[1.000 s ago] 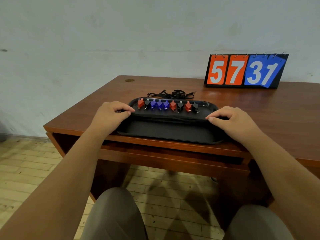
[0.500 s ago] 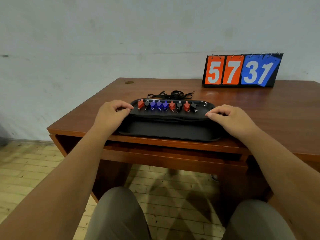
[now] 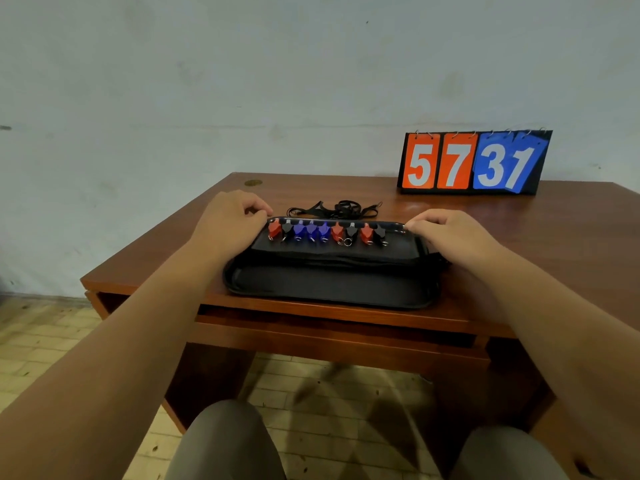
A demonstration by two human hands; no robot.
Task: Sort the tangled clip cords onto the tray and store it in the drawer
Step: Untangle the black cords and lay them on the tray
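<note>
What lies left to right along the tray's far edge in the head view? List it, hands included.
Left hand at the tray's corner → row of clips → right hand at the other corner.

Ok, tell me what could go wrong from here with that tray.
1. Both the left hand and right hand grip the tray at its far corners only; lifting so could tip it and scatter the row of clips.
2. The tangled black cords lie on the desk behind it and could be left out.
3. The drawer looks shut, with no hand free.
</note>
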